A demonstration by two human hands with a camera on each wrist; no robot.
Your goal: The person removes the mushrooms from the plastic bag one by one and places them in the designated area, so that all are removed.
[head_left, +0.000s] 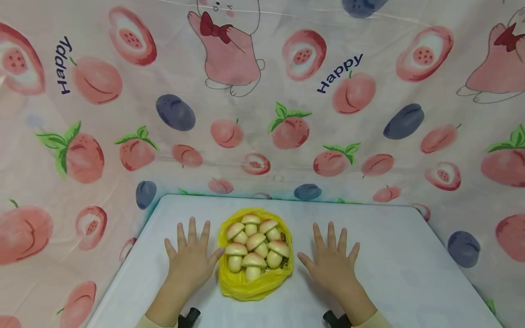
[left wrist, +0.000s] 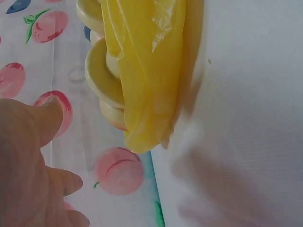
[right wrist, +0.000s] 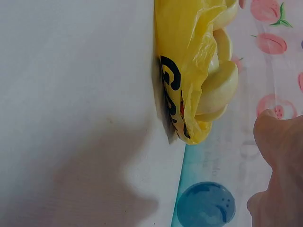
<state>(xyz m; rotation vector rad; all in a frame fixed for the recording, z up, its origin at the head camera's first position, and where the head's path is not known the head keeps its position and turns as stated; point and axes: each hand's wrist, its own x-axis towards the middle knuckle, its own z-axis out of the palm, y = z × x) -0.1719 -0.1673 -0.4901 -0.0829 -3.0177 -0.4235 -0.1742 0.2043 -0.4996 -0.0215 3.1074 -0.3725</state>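
Observation:
Between the two hands a yellow plastic bag (head_left: 256, 291) stands on the white table, its mouth spread wide. Several toy mushrooms (head_left: 253, 260) with cream stems and pinkish caps fill it. My left hand (head_left: 190, 262) is held with fingers spread to the left of the bag, its thumb tip at the bag's edge; whether they touch cannot be told. On the other side my right hand (head_left: 334, 264) has its fingers spread too, the thumb pointing at the bag with a small gap. Dark lettering marks the bag's side (right wrist: 177, 28) in the right wrist view. Neither hand holds anything.
The white tabletop (head_left: 410, 273) reaches out to both sides of the hands. Behind and around it hangs a curtain (head_left: 254, 123) printed with peaches, plums and cartoon animals. A dark strap piece (head_left: 190, 316) sits at each wrist.

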